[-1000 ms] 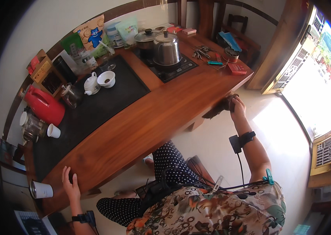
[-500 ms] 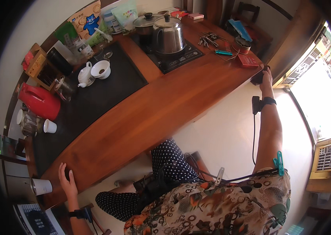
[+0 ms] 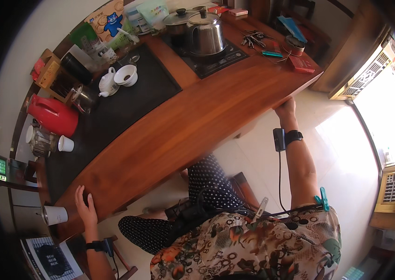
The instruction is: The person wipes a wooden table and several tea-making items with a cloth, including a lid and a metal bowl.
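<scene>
My left hand [image 3: 86, 208] rests at the near left edge of the brown wooden table [image 3: 160, 135], its fingers apart and nothing in them. Close beside it, at the table's left end, stands a white cup [image 3: 56, 215]. My right hand [image 3: 286, 110] is at the table's front edge on the right. Its fingers go beneath the tabletop, so what they hold or touch is hidden. A black band with a small box sits on each wrist.
A steel kettle [image 3: 206, 36] and a lidded pot [image 3: 177, 24] stand on a black cooktop [image 3: 221, 63]. On the dark mat are a white teapot [image 3: 108, 84], a white bowl [image 3: 126, 74], a red jug [image 3: 53, 116] and a small white cup [image 3: 66, 143]. Keys [image 3: 255, 38] lie far right.
My right hand has moved left and nearer, from the table's right corner to beneath its front edge. A dark thing seen by it before is out of sight. My left hand stays nearly in place.
</scene>
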{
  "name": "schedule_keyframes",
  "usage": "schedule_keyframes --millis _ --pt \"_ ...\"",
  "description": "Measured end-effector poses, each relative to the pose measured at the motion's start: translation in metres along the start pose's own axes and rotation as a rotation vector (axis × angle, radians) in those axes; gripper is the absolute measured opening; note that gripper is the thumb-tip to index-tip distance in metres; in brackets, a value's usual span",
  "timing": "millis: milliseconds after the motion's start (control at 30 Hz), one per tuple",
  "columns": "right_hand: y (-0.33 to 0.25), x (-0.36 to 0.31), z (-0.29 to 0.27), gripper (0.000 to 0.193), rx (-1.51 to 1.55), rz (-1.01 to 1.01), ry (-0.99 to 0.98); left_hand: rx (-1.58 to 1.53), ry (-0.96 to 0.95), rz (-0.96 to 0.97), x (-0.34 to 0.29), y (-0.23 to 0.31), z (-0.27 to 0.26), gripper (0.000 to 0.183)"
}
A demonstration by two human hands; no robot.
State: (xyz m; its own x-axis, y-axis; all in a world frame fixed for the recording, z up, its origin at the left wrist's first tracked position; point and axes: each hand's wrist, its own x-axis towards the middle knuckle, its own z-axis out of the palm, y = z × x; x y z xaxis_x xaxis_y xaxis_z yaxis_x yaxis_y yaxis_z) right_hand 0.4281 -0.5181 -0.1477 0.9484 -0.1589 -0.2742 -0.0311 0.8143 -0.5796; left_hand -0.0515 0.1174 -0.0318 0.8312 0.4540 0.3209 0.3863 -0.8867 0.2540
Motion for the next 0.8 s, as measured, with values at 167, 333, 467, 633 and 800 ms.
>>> schedule_keyframes --millis 167,333,467,633,800 --pt "0.012 -0.034 0.002 0.045 0.23 0.111 -0.203 -0.032 -0.014 -0.05 0.0 0.01 -0.003 0.036" --pt "-0.026 -0.017 -0.008 0.052 0.087 0.004 -0.105 -0.062 -0.011 -0.057 0.0 0.014 0.0 0.036" --pt "-0.046 -0.014 0.018 0.08 0.039 -0.091 0.011 -0.038 0.018 -0.033 -0.004 0.008 0.0 0.038" --pt "-0.014 -0.07 0.034 0.093 -0.041 0.081 0.006 -0.039 0.026 -0.076 -0.005 0.017 -0.005 0.038" --pt "0.016 -0.127 0.026 0.104 -0.137 0.351 -0.327 -0.05 0.05 -0.045 0.0 0.019 0.0 0.038"
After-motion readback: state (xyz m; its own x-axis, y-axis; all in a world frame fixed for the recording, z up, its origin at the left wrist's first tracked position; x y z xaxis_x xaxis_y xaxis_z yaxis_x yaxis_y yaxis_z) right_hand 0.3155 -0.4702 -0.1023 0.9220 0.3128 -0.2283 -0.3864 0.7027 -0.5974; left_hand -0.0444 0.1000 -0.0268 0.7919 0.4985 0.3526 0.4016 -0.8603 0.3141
